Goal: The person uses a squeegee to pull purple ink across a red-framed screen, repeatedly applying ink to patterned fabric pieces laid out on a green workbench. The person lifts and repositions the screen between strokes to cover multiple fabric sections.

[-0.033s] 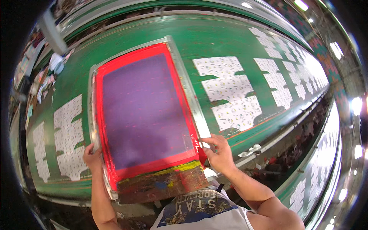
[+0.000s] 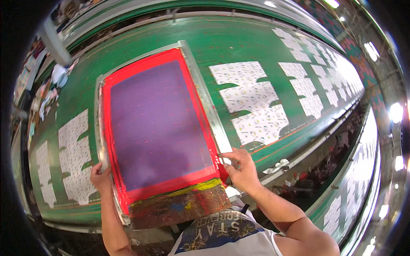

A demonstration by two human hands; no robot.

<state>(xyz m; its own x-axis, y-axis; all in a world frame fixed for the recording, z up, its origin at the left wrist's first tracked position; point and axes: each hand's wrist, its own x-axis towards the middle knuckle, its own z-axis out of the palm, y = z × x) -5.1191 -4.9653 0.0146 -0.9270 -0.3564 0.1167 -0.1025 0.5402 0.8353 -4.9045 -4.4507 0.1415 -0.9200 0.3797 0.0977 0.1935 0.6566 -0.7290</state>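
A large printing screen [image 2: 158, 123] lies flat on a long green table [image 2: 239, 42]. It has a metal frame, a red border and purple mesh. Its near end is a paint-stained strip [image 2: 179, 205] smeared with yellow and brown. My left hand [image 2: 101, 179] grips the frame's left edge near the bottom corner. At the right bottom corner, my right hand [image 2: 241, 168] holds the frame with fingers curled over the metal rail.
White printed fabric pieces [image 2: 256, 106] lie in a row on the table to the right of the screen, and others [image 2: 72, 158] to its left. A second long table [image 2: 358, 187] with similar pieces runs along the right. A person [image 2: 55, 77] stands far off at the left.
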